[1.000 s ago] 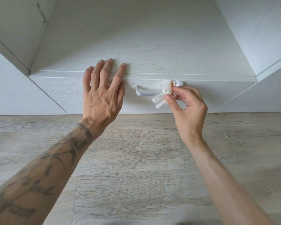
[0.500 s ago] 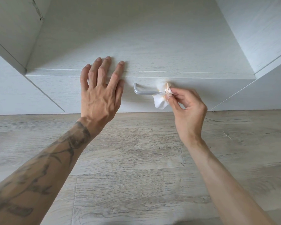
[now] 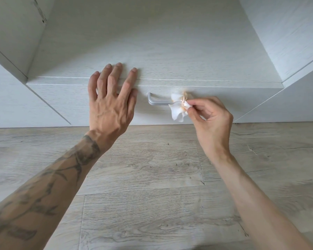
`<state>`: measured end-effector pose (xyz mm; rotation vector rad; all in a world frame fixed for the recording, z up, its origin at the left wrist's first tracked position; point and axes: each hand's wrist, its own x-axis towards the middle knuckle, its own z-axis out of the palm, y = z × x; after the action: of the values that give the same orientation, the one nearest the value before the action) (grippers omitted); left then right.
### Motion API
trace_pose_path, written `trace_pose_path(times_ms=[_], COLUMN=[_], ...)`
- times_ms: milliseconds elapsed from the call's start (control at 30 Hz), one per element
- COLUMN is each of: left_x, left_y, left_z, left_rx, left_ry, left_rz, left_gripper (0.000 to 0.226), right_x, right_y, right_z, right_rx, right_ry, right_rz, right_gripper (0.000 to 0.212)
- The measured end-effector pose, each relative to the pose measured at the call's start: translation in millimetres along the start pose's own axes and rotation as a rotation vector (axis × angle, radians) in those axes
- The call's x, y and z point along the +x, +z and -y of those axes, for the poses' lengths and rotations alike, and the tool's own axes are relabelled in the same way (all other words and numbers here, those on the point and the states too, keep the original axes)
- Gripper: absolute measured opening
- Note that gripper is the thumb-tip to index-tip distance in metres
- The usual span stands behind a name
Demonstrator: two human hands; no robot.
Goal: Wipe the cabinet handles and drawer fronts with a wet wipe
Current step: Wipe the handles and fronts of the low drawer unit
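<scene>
- Your right hand (image 3: 210,120) pinches the wipe (image 3: 178,109) around the handle (image 3: 156,102).
- Your left hand (image 3: 110,105) lies flat, fingers straight, on the drawer (image 3: 224,91), left of that pinch.

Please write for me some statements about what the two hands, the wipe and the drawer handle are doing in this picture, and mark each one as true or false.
1. The right hand pinches the wet wipe at the handle. True.
2. The left hand grips the handle. False: the left hand lies with straight fingers on the drawer front, to the left of the handle.
3. The wet wipe sits at the left end of the handle. False: it is at the right end, and the left end is bare.
4. The floor shows a wood grain. True.
</scene>
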<state>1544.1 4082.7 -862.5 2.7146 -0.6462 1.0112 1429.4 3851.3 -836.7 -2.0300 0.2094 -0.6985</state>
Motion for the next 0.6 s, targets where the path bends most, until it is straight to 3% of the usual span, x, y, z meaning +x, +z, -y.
trace_pose_path(times_ms=[267,600], left_x=[-0.5,-0.3], left_y=[-1.2,-1.3], left_z=[0.2,0.3], left_rx=[-0.003,0.002], left_ry=[0.007,0.006], left_rz=[0.003,0.007], left_gripper=[0.049,0.050], right_x=[-4.5,5.6], right_y=[8.9,3.7], right_z=[7.4,0.0], right_rx=[0.021,-0.269], right_ry=[-0.042,-0.413], right_rz=[-0.006,0.005], right_gripper=[0.024,0.020])
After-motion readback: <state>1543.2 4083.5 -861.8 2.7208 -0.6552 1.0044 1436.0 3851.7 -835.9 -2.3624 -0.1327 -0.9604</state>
